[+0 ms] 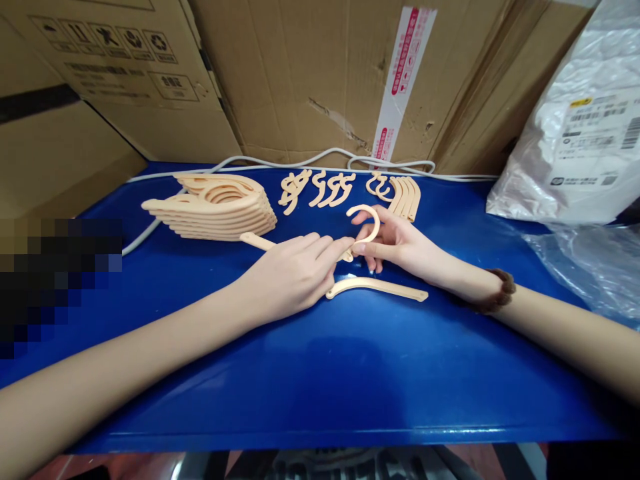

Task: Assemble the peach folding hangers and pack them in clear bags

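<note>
I stood there and saw two bare hands over a blue table. The left hand had its fingers bent down around a cream strip, and one end poked out on the left. The right hand pinched a cream hook between its thumb and fingers, and the hook curled up. The two hands met, and the fingers hid the spot where strip and hook came together. A loose curved bar lay on the table just below the hands. Behind the left hand sat a neat pile of cream hanger parts. Small bendy pieces lay further back, near a white cord. A brown fuzzy band circled the right wrist.
</note>
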{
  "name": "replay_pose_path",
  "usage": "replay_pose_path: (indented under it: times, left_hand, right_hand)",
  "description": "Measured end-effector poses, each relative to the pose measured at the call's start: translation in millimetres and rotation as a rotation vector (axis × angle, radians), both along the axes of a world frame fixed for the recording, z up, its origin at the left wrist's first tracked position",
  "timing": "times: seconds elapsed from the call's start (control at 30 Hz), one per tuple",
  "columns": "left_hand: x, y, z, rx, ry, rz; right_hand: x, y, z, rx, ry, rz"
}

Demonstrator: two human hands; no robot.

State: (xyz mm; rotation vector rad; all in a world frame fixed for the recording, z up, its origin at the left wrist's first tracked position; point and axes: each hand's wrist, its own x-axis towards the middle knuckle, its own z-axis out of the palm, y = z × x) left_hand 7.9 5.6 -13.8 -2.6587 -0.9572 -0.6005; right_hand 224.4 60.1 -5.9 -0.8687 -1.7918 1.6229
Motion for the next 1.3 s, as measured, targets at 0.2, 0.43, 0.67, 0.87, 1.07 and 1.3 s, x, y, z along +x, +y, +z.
replay_pose_path:
  times: [0.2, 0.43, 0.67, 0.87, 1.07, 1.3]
  left_hand:
    - [1.9, 1.9, 13.0, -0.367, -0.121, 0.122]
    - [13.5, 7.4, 24.0, -0.978, -0.634, 0.136]
    - [19.7, 6.5, 10.2, -1.192, -0.951, 0.102]
    - [16.6, 5.0, 17.3, -1.356, -1.162, 0.197]
    - [14.6, 0.7, 21.4, -1.474, -1.218, 0.252]
    - [10.3, 1.5, 17.2, -1.544, -1.21, 0.22]
  right_hand:
    - [1.5, -6.8, 21.6, 0.251, -0.469, -0.048]
    - [13.8, -38.9, 31.3, 0.904, -0.746, 0.248]
    - [18.6, -48.1, 14.7, 1.431, -0.936, 0.283]
    - [24.0, -39.9, 8.7, 1.429, -0.971, 0.242]
    - [30.9, -39.0, 3.9, 1.284, -0.903, 0.152]
    - [32.8, -36.0, 3.5, 1.154, -0.79, 0.021]
